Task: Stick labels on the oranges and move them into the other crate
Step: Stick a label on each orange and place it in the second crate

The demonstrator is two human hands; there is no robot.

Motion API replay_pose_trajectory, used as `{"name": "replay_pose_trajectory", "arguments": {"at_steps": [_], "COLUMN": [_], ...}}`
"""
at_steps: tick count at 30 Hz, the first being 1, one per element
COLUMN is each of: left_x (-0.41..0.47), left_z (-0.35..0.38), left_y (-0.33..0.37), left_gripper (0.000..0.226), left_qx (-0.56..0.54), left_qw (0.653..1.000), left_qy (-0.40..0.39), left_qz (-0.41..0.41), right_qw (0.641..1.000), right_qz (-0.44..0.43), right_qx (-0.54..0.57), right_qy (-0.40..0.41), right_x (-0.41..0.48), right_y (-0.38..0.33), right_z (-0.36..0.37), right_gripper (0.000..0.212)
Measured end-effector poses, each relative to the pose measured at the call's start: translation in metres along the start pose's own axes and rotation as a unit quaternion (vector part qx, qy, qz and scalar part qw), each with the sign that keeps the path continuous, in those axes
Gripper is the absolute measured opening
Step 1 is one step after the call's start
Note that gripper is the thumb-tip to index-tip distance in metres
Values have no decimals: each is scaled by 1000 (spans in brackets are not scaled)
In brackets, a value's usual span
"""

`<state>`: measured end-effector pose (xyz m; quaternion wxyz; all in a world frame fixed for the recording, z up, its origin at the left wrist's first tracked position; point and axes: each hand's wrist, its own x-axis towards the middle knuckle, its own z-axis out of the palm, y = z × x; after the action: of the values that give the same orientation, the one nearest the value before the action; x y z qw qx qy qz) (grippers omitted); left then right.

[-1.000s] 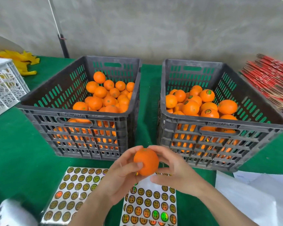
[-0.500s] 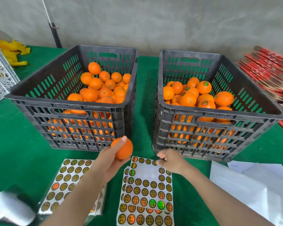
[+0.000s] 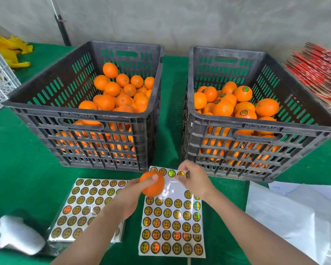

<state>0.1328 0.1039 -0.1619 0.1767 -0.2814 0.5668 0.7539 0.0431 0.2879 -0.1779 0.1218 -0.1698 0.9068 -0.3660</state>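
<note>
Orange (image 3: 152, 185), one, gripped by left hand (image 3: 129, 199); right hand (image 3: 196, 178) pinches one label (image 3: 181, 174) before two crates (image 3: 80, 113) (image 3: 256, 124).

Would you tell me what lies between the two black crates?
Head view: only a bare strip of green tablecloth separates the left crate and the right crate.

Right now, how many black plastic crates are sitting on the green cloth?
2. The left black slatted plastic crate stands on the green cloth. The right black crate stands beside it, with a gap between. The white crate at the left edge isn't counted.
</note>
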Motion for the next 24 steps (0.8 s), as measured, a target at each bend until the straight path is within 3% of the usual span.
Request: {"name": "replay_pose_trajectory", "arguments": {"at_steps": [3,6,7,9,14,17,24], "left_x": [-2,0,1,2,5,5,2], "left_z": [6,12,13,13,9,8,7], "left_y": [-1,-3,-3,-4,-9,-9,-16], "left_gripper": [110,90,84,75,82,85,85], "left_qx": [40,-6,-25,-53,-95,-89,-60], "left_qw": [998,1000,1000,998,994,994,994], "left_qy": [-39,-11,-8,-16,-47,-53,-81], "left_qz": [-11,-7,-6,-4,-10,-21,-52], "right_qw": [999,975,963,968,984,980,976], "right_qz": [-35,-156,-192,-188,-123,-144,-180], "right_qx": [12,-121,-139,-121,-85,-90,-43], "right_qy": [-6,103,131,113,92,104,114], "right_x": [-7,-23,-31,-48,-64,-68,-86], "right_y": [-12,-18,-18,-20,-16,-20,-21], "right_z": [-10,-6,1,16,42,42,41], "right_gripper": [15,26,22,9,16,4,10]}}
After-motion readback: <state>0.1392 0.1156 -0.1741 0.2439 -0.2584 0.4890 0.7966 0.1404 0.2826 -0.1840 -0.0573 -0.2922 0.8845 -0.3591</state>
